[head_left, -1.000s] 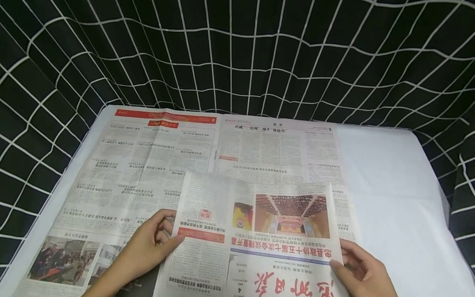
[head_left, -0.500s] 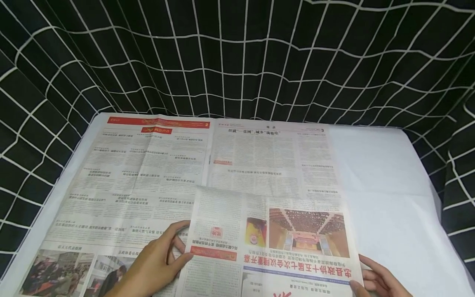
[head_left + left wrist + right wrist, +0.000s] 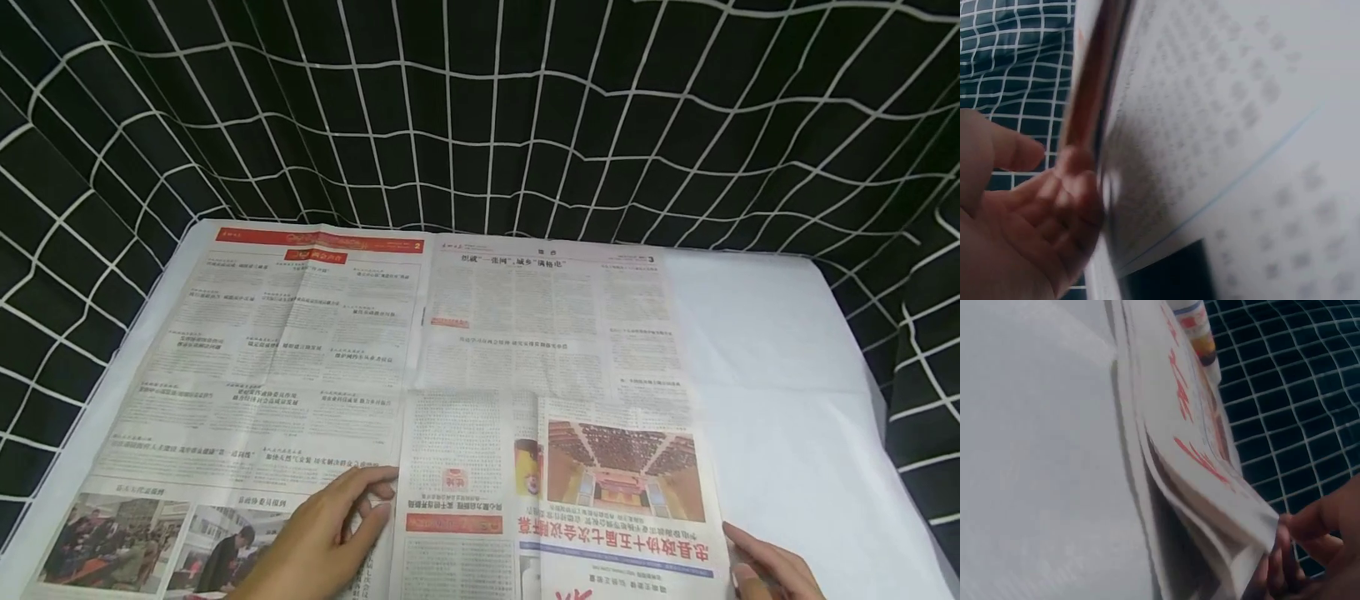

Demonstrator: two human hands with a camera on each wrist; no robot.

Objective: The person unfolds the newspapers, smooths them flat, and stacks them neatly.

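A folded newspaper (image 3: 457,450), its print upside down, lies over the near right part of a spread newspaper (image 3: 255,358). A vertical crease runs down it, with the right part overlapping the left. At its left edge is my left hand (image 3: 322,533); in the left wrist view the fingertips (image 3: 1079,181) touch the paper's edge and the thumb stands apart. My right hand (image 3: 776,571) is at the folded newspaper's right edge. In the right wrist view its thumb and finger pinch a corner of the layered sheets (image 3: 1210,506), which bow apart there.
White table covering (image 3: 772,350) shows to the right of the newspapers. A black curtain with a white grid (image 3: 480,117) hangs around the back and sides. The spread newspaper's photos (image 3: 112,542) lie at the near left.
The folded newspaper has come nearer and to the right, and its right part has slid over the left. Both hands moved with it; the left thumb has come off the paper's top.
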